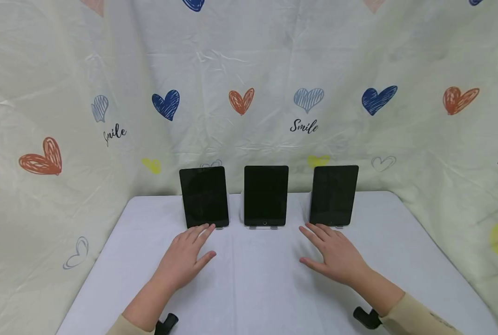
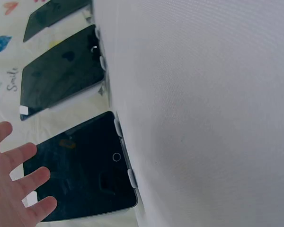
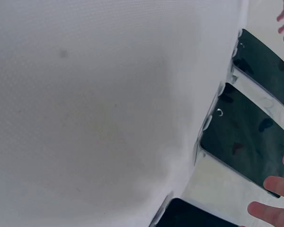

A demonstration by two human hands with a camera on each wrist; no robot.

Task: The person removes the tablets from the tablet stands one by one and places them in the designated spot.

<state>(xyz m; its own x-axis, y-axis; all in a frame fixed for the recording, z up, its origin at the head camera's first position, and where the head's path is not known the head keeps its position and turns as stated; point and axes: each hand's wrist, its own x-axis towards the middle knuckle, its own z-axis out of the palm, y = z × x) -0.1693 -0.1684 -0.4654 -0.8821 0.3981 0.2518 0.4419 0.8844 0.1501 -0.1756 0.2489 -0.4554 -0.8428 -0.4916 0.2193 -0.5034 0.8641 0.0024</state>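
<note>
We saw a heart-printed cloth (image 1: 64, 93) backing the white tabletop (image 1: 265, 288), where three dark tablets stood propped in a row, the left tablet (image 1: 204, 196) just beyond our flat, spread-fingered left hand (image 1: 185, 258) and the right tablet (image 1: 333, 195) just beyond our equally flat, empty right hand (image 1: 337, 256).

1. The word "Smile", in black cursive script, stands on the cream fabric backdrop printed with coloured hearts (image 1: 249, 70), behind and above the three dark tablets, under a pale blue heart.
2. "Smile" again, same script, slanted, on the backdrop's left panel under a pale blue heart.
3. At the right edge, a cut-off black cursive word; only its start shows.
4. In the left wrist view, "Smile" shows on the backdrop, turned sideways.
</note>
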